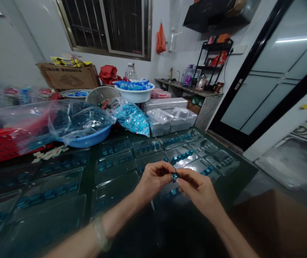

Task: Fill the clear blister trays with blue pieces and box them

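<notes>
Table's far left edge: blue basin [90, 139] under a plastic bag [70, 120] of dark teal pieces
Table's front left: transparent plastic trays [113, 166] with rows of teal pieces
Left hand [152, 180]: fingertips pinching the piece
Small teal piece [174, 176]: held between both hands, above the trays, near the table's front edge
Right hand [200, 193]: fingertips pinching the same piece from the other side
Table's far right corner [235, 182]: more trays, teal pieces in them

Home workroom: barred window [102, 25], wire wall shelf [212, 64], bench [239, 182] crowded with clear plastic trays [114, 165], bagged blue parts [132, 118].
</notes>
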### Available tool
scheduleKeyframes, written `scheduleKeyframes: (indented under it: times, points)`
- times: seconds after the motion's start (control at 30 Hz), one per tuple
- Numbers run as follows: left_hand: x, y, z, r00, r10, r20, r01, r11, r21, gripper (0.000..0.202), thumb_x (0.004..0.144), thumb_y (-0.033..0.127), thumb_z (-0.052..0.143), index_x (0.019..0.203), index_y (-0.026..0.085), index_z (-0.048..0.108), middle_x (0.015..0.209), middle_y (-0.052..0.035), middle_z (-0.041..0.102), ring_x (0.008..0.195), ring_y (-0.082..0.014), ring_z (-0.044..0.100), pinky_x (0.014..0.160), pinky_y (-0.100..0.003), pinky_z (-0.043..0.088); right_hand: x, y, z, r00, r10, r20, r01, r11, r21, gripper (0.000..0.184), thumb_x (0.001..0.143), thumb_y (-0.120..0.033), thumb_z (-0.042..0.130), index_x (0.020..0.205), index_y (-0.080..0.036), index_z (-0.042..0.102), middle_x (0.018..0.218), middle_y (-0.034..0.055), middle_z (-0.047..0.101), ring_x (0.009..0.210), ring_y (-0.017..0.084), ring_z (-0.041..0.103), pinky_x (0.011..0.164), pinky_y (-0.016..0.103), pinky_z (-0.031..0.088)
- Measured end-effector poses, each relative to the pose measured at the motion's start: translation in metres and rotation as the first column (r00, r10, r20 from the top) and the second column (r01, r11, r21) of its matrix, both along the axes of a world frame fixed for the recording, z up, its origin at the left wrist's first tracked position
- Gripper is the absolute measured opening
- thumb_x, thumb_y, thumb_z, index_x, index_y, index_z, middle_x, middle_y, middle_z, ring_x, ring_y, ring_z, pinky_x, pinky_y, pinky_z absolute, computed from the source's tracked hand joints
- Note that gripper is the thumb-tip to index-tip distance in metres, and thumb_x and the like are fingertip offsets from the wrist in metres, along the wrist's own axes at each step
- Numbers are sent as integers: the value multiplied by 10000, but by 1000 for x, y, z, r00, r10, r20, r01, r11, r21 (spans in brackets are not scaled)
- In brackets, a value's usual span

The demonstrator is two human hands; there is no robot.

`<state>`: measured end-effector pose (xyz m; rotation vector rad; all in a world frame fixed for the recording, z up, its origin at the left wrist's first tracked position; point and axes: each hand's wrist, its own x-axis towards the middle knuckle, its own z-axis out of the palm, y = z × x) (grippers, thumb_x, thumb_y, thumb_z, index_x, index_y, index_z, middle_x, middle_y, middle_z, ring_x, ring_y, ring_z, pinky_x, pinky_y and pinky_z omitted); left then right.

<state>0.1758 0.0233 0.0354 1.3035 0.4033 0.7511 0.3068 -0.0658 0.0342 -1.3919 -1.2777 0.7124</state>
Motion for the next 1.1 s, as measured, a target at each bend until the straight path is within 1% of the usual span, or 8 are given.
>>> scheduleKeyframes:
  times: [0.17, 0.3, 0.4, 0.47, 0.53, 0.7, 0.87, 1.1]
  points:
    - [11, 2, 1, 1000, 31, 6, -31, 997, 65, 59, 638, 144, 638, 685, 132, 606, 796, -28, 546, 687, -118, 524, 628, -227, 407, 12, 11, -14, 961, 74, -265, -86, 996, -32, 202, 696, -275, 604, 870, -181, 566, 613, -23, 541, 493, 98, 516, 426, 216, 436]
    - [26, 5, -2, 999, 21, -46, -22, 999, -23, 89, 660, 201, 626, 710, 137, 588, 679, -10, 549, 574, -97, 501, 515, -203, 370, 19, 18, -17, 925, 83, -372, -97, 995, -19, 184, 691, -266, 610, 842, -174, 559, 574, -34, 540, 449, 82, 493, 417, 210, 425]
    - [33, 14, -7, 990, 36, -134, -39, 999, -23, 186, 658, 269, 626, 789, 139, 596, 649, -7, 557, 537, -93, 482, 463, -194, 342, 44, 31, -17, 972, 15, -236, -27, 999, -46, 218, 693, -310, 602, 853, -164, 573, 560, -27, 554, 435, 83, 491, 431, 219, 426]
    - [32, 21, -9, 974, 81, -210, -86, 996, -12, 229, 648, 288, 630, 822, 143, 599, 684, -9, 564, 536, -87, 473, 446, -186, 333, 75, 49, -20, 990, -127, -54, 124, 991, -52, 284, 689, -367, 590, 876, -153, 580, 547, -21, 564, 426, 93, 495, 438, 235, 433]
    - [25, 29, -11, 947, 118, -298, -127, 992, -11, 250, 650, 304, 622, 845, 149, 596, 678, -5, 562, 530, -86, 470, 442, -183, 335, 116, 76, -27, 949, -295, 110, 299, 954, -27, 347, 688, -414, 571, 896, -137, 582, 530, -15, 565, 431, 108, 502, 440, 245, 433]
    - [-9, 47, -14, 853, 218, -473, -229, 973, 35, 294, 672, 364, 586, 881, 158, 590, 641, -4, 568, 498, -88, 462, 456, -192, 351, 210, 156, -54, 843, -458, 283, 496, 865, -75, 275, 739, -343, 555, 854, -94, 573, 694, 34, 596, 566, 116, 550, 510, 250, 453]
    - [-41, 64, -18, 770, 305, -560, -327, 943, 63, 339, 669, 420, 579, 910, 181, 576, 642, 11, 557, 506, -88, 444, 471, -195, 349, 248, 209, -78, 772, -441, 457, 568, 803, -184, 225, 821, -297, 473, 947, -121, 533, 903, 34, 566, 751, 125, 558, 646, 298, 476]
    - [-58, 75, -22, 723, 337, -603, -364, 928, 83, 351, 681, 445, 563, 915, 184, 565, 681, 9, 550, 526, -97, 433, 497, -212, 349, 262, 234, -93, 703, -307, 641, 581, 768, -269, 243, 814, -294, 484, 995, -136, 521, 977, 46, 548, 829, 153, 549, 693, 323, 468]
